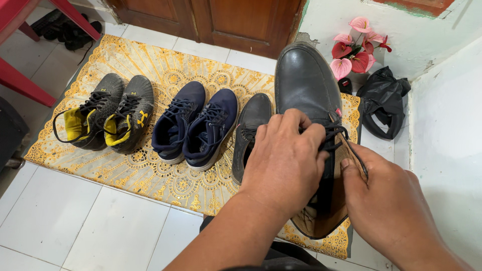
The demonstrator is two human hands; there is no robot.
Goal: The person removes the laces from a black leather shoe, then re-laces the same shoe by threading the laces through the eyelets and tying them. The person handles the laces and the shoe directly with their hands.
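We hold a black leather shoe [305, 85] lifted over the yellow patterned mat [150, 173] — our left hand [283, 160] closed around its laces [335, 134], our right hand [389, 206] gripping the tongue side. Its mate [251, 125] lies on the mat just beside navy sneakers [196, 123] and black-and-yellow sneakers [108, 113] — pink flowers [356, 50] and a black bag [384, 100] sit by the wall.

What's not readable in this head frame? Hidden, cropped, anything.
- Head view: left hand covers the laces and tongue of the held black shoe, so the lace state cannot be told.
- Right hand hides that shoe's right side.
- The second black shoe on the mat is partly behind the left hand.
- Red chair is cut off by the left and top edges.
- Black bag: contents unseen.
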